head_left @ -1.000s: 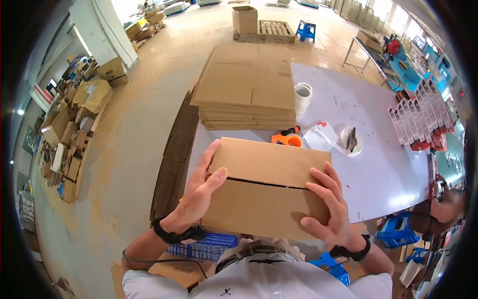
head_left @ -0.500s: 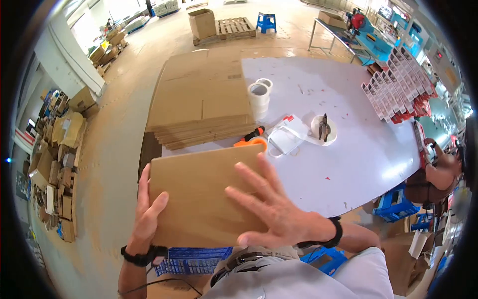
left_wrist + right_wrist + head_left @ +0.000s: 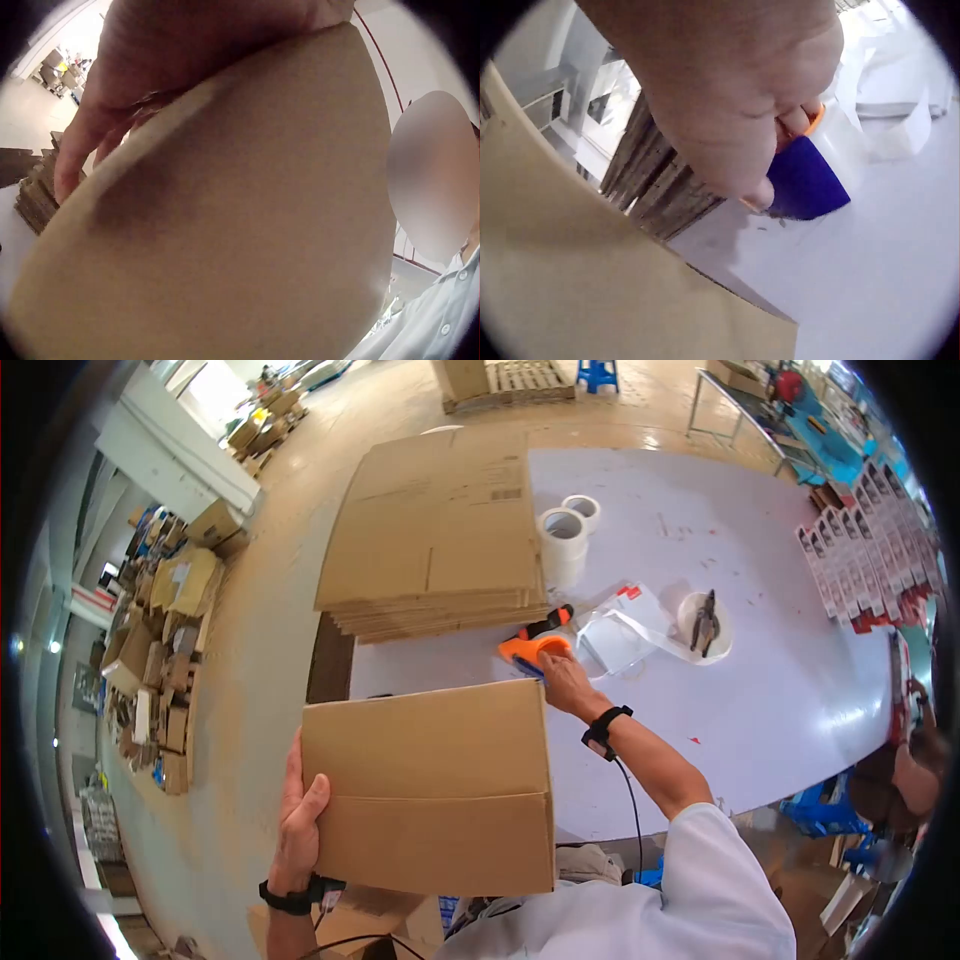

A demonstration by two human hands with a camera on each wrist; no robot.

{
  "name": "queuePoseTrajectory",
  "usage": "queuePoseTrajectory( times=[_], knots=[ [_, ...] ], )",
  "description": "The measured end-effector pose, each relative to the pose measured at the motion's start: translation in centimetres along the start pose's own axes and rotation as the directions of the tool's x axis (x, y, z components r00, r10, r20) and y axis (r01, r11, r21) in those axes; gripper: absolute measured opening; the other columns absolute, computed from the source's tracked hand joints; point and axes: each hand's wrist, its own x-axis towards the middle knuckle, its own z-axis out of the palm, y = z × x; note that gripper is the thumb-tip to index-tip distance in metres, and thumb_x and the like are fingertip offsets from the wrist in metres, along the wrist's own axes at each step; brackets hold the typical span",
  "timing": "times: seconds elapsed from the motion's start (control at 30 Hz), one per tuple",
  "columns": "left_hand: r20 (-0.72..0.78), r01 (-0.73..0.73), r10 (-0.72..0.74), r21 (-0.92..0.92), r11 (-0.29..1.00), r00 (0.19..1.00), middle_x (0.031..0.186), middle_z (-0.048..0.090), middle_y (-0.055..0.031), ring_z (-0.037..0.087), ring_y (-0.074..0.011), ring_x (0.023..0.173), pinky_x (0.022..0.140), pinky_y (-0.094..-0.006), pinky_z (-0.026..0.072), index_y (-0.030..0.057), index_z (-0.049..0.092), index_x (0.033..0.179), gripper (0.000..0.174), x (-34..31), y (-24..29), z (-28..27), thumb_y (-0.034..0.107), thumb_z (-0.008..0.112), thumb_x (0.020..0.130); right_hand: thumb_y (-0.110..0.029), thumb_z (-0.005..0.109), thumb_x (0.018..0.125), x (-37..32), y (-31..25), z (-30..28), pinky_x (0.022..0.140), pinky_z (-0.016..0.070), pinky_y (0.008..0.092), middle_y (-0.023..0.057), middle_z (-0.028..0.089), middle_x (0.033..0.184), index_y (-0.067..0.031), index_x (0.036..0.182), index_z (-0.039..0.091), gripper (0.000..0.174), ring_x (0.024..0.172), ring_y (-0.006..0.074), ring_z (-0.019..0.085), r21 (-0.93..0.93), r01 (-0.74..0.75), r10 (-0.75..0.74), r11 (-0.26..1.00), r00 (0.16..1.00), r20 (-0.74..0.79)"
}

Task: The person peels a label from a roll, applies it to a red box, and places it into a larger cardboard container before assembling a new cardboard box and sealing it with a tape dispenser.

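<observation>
A closed cardboard box [image 3: 430, 750] is held tilted in front of the person's body. My left hand [image 3: 297, 822] grips its left edge, thumb on the near face and fingers round the side; in the left wrist view the box's cardboard [image 3: 247, 202] fills most of the picture. Beyond the box's right corner, my right hand [image 3: 568, 685] reaches down to an orange tape dispenser [image 3: 518, 649] on the table. In the right wrist view the fingers curl round the dispenser near its blue part [image 3: 808, 184].
A stack of flattened cartons [image 3: 430, 520] lies behind the box. To its right on the white table [image 3: 640, 730] stand tape rolls [image 3: 563, 560]. Pliers [image 3: 706, 622] rest on a white roll beside a clear packet [image 3: 612, 645]. Printed packages [image 3: 865, 550] line the right side.
My right hand has left the box face and moved forward to the tape dispenser, now gripping it. My left hand keeps the box, which has tilted and shifted left from its first position.
</observation>
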Motion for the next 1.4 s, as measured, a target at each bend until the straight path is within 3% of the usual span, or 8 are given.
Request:
queuePoseTrajectory(
  times=[0.1,0.2,0.33,0.4,0.63,1.0,1.2,1.4],
  knots=[
    [0.023,-0.052,0.053,-0.035,0.998,0.998,0.170,0.030,-0.0147,0.028,-0.0247,0.157,0.128,-0.0383,0.0201,0.0000,0.017,0.169,0.075,0.2,-0.3,0.1,0.022,0.053,0.106,-0.006,0.069,0.088,1.6,1.1,1.8,0.117,0.0371,0.0570,0.0245,0.073,0.111,0.0051,0.123,0.060,0.038,0.114,0.0396,0.068,-0.055,-0.067,0.076,0.996,0.981,0.178],
    [0.081,-0.171,0.182,-0.126,0.977,0.980,0.170,0.030,-0.0151,0.028,-0.0248,0.157,0.128,-0.0383,0.0191,-0.0006,0.017,0.168,0.075,0.8,-0.8,-0.1,0.017,0.053,0.105,-0.019,0.072,0.089,0.6,2.5,2.1,0.103,0.0453,0.0520,0.0241,0.073,0.099,-0.0031,0.123,0.064,0.038,0.096,0.0405,0.069,0.054,0.201,-0.188,0.978,0.966,-0.178],
    [0.125,-0.189,0.236,-0.306,0.933,0.964,0.169,0.031,-0.0152,0.028,-0.0250,0.157,0.128,-0.0384,0.0186,-0.0008,0.016,0.168,0.077,1.3,-1.8,-0.4,0.013,0.054,0.103,-0.011,0.065,0.092,-5.9,-2.8,-8.9,0.073,0.0563,0.0395,0.0127,0.070,0.093,-0.0036,0.130,0.060,0.039,0.081,0.0230,0.069,0.612,-0.238,0.349,0.754,0.935,-0.066],
    [0.104,-0.178,0.230,-0.367,0.913,0.968,0.169,0.032,-0.0152,0.029,-0.0247,0.156,0.128,-0.0383,0.0192,-0.0008,0.017,0.168,0.077,1.0,-2.0,-0.1,0.012,0.055,0.102,-0.015,0.065,0.096,-8.6,-1.7,-14.6,0.074,0.0534,0.0267,0.0018,0.066,0.098,-0.0057,0.133,0.059,0.039,0.082,0.0122,0.064,0.741,-0.099,0.424,0.664,0.866,-0.264],
    [0.134,-0.102,0.237,-0.632,0.769,0.962,0.164,0.036,-0.0160,0.034,-0.0246,0.153,0.126,-0.0384,0.0279,0.0061,0.020,0.169,0.079,2.3,-3.6,1.5,0.007,0.058,0.100,-0.027,0.089,0.081,-13.6,-19.5,-34.2,0.096,0.0558,0.0317,0.0120,0.062,0.124,-0.0055,0.146,0.040,0.084,0.112,0.0207,0.067,0.518,0.311,-0.095,0.797,0.911,-0.401],
    [0.078,-0.159,0.301,-0.709,0.687,0.951,0.162,0.036,-0.0147,0.038,-0.0231,0.151,0.126,-0.0382,0.0304,0.0051,0.028,0.167,0.076,3.1,-5.5,2.5,0.007,0.061,0.098,-0.014,0.089,0.066,-8.6,-33.8,-28.5,0.091,0.0566,0.0361,0.0138,0.070,0.117,-0.0064,0.135,0.058,0.077,0.101,0.0281,0.071,0.104,0.582,-0.590,0.806,0.803,0.083],
    [-0.196,-0.489,0.470,-0.060,0.870,0.860,0.147,0.056,-0.0129,0.062,-0.0152,0.121,0.090,-0.0291,0.0551,0.0017,0.057,0.146,0.046,1.0,-3.9,-0.3,0.010,0.064,0.101,-0.007,0.085,0.063,-8.7,-31.9,-27.4,0.077,0.0561,0.0374,0.0148,0.067,0.106,-0.0061,0.138,0.057,0.080,0.087,0.0297,0.068,0.051,0.635,-0.637,0.771,0.771,0.017],
    [0.141,-0.179,0.305,-0.556,0.811,0.942,0.099,0.075,-0.0066,0.065,-0.0076,0.062,0.053,-0.0195,0.0475,-0.0042,0.069,0.123,0.030,0.9,-1.9,-3.6,0.019,0.064,0.106,-0.004,0.083,0.062,-8.6,-31.2,-27.0,0.068,0.0524,0.0376,0.0136,0.062,0.094,-0.0054,0.139,0.056,0.081,0.077,0.0278,0.062,0.026,0.670,-0.670,0.742,0.742,-0.017]
  ],
)
